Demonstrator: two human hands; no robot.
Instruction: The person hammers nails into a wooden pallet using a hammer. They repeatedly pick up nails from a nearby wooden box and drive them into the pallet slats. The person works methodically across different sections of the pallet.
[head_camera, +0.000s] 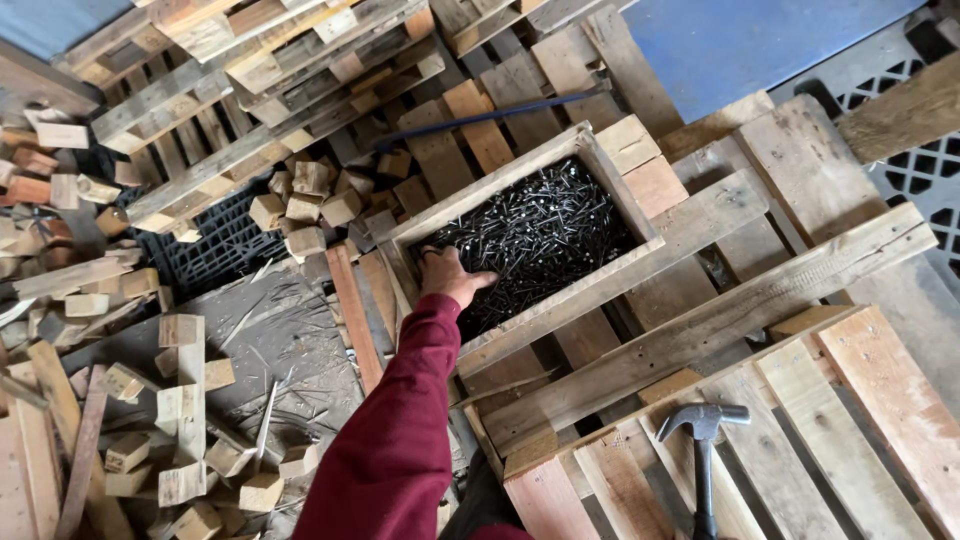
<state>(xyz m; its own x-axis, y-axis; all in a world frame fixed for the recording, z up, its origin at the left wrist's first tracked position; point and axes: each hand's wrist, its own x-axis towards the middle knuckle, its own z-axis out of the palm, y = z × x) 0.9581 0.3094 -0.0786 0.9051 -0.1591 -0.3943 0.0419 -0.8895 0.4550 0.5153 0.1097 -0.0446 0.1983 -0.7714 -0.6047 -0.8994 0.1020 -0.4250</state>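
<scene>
While my left hand (452, 275) reaches down into the wooden box (620, 145), I note its state: fingers spread loosely, palm down, resting on the heap of dark nails (540, 235) at the box's near-left corner. Whether any nails are pinched beneath the palm I cannot tell; nothing shows between the fingers. A ring sits on one finger. The red sleeve (400, 430) runs back from the box toward me.

Right hand is out of view. A claw hammer (703, 425) stands up at the lower edge, below and right of the box, over the pale pallet boards (860, 400); the grip on its handle is cut off by the frame.

Risks as I judge them:
- Nails lie jumbled, points every way. A flat palm pressed into the heap could take a puncture; bare skin, no glove.
- Scooping blind could bring up a tangle, and loose nails would drop through the gaps in the slats beside the box.
- Box sits tilted across uneven planks. Leaning weight on its rim might tip or slide it.
- Reach is long; body is well back from the box, so balance may go if footing shifts on the loose wood blocks (300, 205) left of the box.
- Blue bar (480, 118) just beyond the box's far edge could snag a sleeve.
</scene>
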